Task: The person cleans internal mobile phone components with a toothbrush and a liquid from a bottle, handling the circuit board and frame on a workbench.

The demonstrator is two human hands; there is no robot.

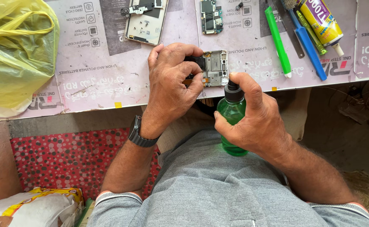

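My left hand (170, 84) grips an opened phone frame (214, 67) with bare circuitry, holding it at the near edge of the work mat (100, 75). My right hand (258, 120) is wrapped around a small green spray bottle (231, 112) with a black nozzle, forefinger on top of the nozzle. The nozzle sits just below the phone frame. A dark watch is on my left wrist.
A yellow plastic bag (16, 50) lies at the far left. An opened phone back (146, 19) and a circuit board (211, 16) lie further back. Green and blue tools (277, 40) and a glue tube (322, 22) lie at the right. A red dotted cloth (66, 155) is below.
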